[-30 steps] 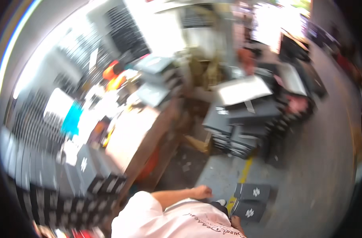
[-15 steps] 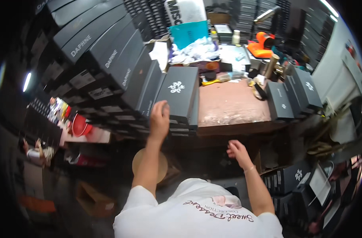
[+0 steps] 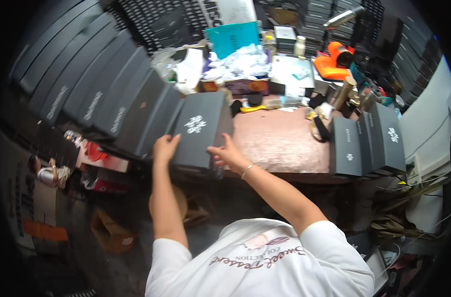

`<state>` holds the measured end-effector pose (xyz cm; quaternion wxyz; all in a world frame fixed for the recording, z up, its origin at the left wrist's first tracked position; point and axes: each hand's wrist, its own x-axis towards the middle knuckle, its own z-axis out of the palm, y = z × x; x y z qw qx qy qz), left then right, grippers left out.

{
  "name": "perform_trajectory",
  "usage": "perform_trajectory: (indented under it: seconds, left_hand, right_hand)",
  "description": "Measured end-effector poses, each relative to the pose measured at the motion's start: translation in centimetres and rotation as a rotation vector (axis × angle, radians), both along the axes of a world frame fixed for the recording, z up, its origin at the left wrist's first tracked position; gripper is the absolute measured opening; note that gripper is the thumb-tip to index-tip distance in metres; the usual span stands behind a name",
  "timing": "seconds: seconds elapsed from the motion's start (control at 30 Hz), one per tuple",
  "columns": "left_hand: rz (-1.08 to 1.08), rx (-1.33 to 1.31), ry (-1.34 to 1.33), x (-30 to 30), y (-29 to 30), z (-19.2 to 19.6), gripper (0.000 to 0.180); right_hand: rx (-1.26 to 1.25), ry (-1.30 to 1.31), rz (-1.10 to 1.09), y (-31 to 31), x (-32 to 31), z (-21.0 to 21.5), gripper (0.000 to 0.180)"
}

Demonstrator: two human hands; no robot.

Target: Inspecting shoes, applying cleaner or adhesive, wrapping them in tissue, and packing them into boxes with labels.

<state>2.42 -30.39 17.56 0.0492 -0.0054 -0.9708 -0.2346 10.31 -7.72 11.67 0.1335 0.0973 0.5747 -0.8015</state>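
Observation:
A dark grey shoe box [image 3: 199,110] with a white floral emblem on its lid lies at the left end of the worktable, in front of me. My left hand [image 3: 165,149] grips its near left edge, the thumb against the side. At the near right corner, my right hand [image 3: 228,154] holds the same box, with thumb and fingers on its right and front faces. The fingertips under the box are hidden. Tight against its left stands a long row of similar dark boxes [image 3: 116,91].
Three dark boxes [image 3: 346,148] stand at the table's right end. The pinkish tabletop [image 3: 280,143] lies between. Behind it are a yellow-handled brush [image 3: 257,107], crumpled white paper [image 3: 242,62], bottles and an orange device [image 3: 332,64]. A person [image 3: 49,173] is far left.
My right hand has come up from below the table edge to the box's right side. The left hand has shifted from the lid to its left edge. The view has turned somewhat.

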Motion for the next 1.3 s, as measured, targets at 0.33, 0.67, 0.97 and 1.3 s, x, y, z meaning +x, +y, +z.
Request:
perform_trajectory:
  seconds: [0.33,0.67,0.97,1.3]
  left_hand:
    - [-0.258,0.544,-0.273,7.4,20.6,-11.2,0.055]
    - [-0.132,1.459,-1.17,-1.0,27.4,-8.9,0.048]
    - [-0.539,0.357,-0.103,-0.3,14.4,7.6,0.03]
    - [-0.534,0.179,-0.075,3.2,24.1,-1.9,0.061]
  right_hand:
    - [0.153,-0.174,-0.036,23.7,7.0,-9.7,0.067]
    - [-0.054,-0.078,-0.313,28.2,5.4,-5.4,0.054]
    - [1.036,0.125,-0.347,26.9,3.2,-6.3,0.044]
    - [1.303,0.376,0.479,26.2,1.7,-11.2,0.018]
